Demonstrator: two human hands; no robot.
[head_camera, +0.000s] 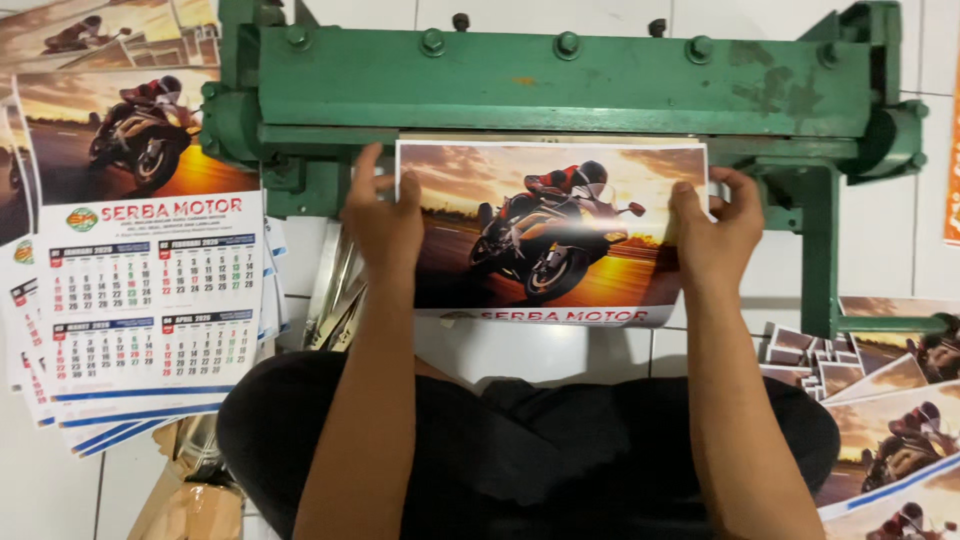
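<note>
A printed calendar sheet (550, 230) with a motorcycle picture lies flat in front of me, its top edge tucked under the green metal press machine (560, 80). My left hand (385, 225) grips the sheet's left edge, thumb on top. My right hand (715, 230) grips the right edge the same way. Both forearms reach forward from my lap, over my dark trousers.
A fanned stack of finished calendars (140, 300) lies on the white tiled floor at the left. More printed sheets (890, 420) are piled at the right. Thin metal strips (335, 295) lie beside the machine's left leg. Brown wrapping paper (190, 490) sits at the lower left.
</note>
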